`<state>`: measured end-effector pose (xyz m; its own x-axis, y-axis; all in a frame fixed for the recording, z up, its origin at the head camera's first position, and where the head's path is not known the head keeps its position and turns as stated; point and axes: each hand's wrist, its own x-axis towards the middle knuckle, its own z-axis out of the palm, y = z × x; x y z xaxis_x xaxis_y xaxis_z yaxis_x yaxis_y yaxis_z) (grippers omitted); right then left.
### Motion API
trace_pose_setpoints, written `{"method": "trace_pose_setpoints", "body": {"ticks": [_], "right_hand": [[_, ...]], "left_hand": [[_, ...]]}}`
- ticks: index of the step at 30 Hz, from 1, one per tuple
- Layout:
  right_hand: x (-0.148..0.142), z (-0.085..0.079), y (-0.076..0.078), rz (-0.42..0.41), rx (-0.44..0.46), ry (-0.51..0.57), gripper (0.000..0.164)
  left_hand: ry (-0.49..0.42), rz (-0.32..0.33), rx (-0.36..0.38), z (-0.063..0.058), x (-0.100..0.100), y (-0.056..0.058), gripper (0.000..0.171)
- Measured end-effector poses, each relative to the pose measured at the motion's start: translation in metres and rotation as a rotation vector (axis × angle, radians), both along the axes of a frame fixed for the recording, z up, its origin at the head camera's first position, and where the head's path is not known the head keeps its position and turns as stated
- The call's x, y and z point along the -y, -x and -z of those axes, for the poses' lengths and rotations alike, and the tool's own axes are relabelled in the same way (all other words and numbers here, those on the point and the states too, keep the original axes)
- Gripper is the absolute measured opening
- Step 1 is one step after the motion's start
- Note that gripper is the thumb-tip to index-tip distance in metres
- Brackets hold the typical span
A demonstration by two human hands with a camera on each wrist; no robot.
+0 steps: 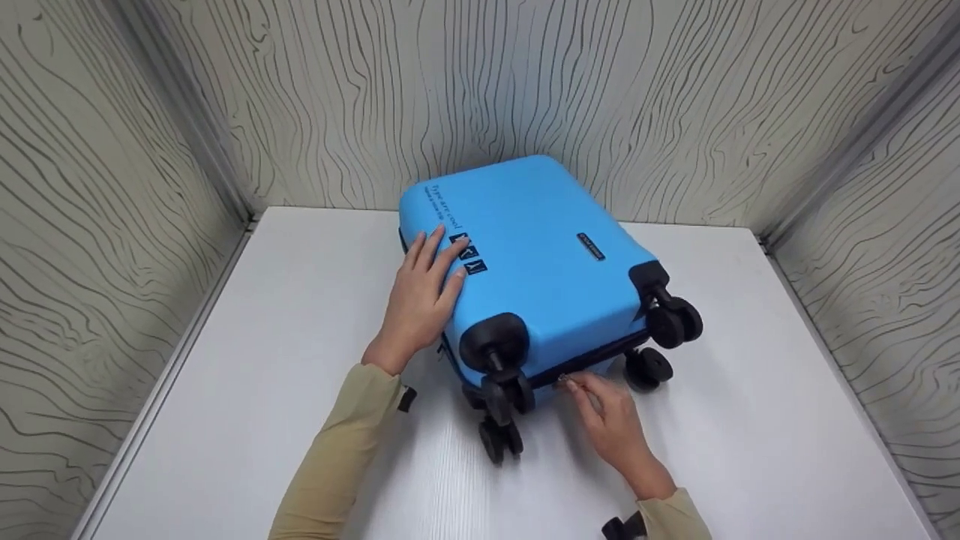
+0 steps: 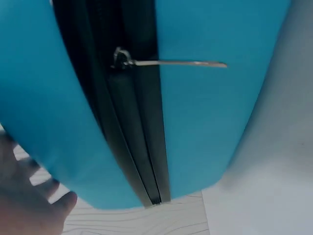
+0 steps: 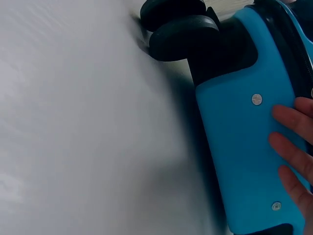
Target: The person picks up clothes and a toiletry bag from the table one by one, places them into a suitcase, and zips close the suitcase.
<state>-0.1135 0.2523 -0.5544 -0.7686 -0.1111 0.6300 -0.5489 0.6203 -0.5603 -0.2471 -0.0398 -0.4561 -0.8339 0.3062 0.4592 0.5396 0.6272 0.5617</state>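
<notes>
A light blue hard-shell suitcase [image 1: 532,240] lies flat, its wheeled end toward me. My left hand [image 1: 421,300] rests on the upper shell by the left edge, fingers spread beside black printed pictures. At the wheeled end, my right hand [image 1: 607,416] pinches a small metal zipper pull [image 1: 564,379] on the black zipper band. In the right wrist view, the other fingers [image 3: 293,152] of that hand lie against the lower shell; the pinch itself is out of frame. Another metal zipper pull [image 2: 176,63] sticks out from the zipper band [image 2: 142,127] in the left wrist view.
Black caster wheels stick out from the suitcase, one [image 1: 506,397] left of my right hand and another [image 1: 649,369] to its right. The suitcase is on a white table [image 1: 315,300]. Wood-grain patterned panels [image 1: 480,90] enclose the back and both sides.
</notes>
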Motion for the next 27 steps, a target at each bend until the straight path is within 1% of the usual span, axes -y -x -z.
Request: {"method": "trace_pose_setpoints", "body": {"ticks": [3,7,11,13,16,18,20,24,27], "right_hand": [[-0.008,-0.001,0.006,0.020,0.030,0.032,0.020],[-0.022,-0.003,0.019,0.064,0.058,0.049,0.018],[-0.035,-0.007,0.038,0.125,0.095,0.036,0.015],[-0.041,-0.009,0.048,0.159,0.127,0.027,0.014],[-0.053,-0.012,0.065,0.192,0.185,0.030,0.016],[-0.059,-0.014,0.077,0.202,0.206,0.033,0.019],[-0.064,-0.016,0.088,0.194,0.204,0.041,0.021],[-0.068,-0.023,0.108,0.177,0.121,0.022,0.021],[-0.070,-0.029,0.120,0.181,0.064,-0.009,0.020]], "left_hand": [[0.025,-0.054,-0.040,0.004,-0.003,-0.010,0.052],[0.049,-0.103,-0.069,0.008,-0.008,-0.021,0.056],[0.091,-0.132,-0.072,0.009,-0.014,-0.032,0.063],[0.119,-0.141,-0.061,0.010,-0.018,-0.036,0.068],[0.157,-0.152,-0.079,0.012,-0.025,-0.042,0.075],[0.198,-0.160,-0.106,0.014,-0.031,-0.044,0.082],[0.247,-0.172,-0.146,0.016,-0.038,-0.044,0.089],[0.333,-0.194,-0.214,0.017,-0.050,-0.041,0.105],[0.337,-0.209,-0.258,0.020,-0.059,-0.034,0.107]]}}
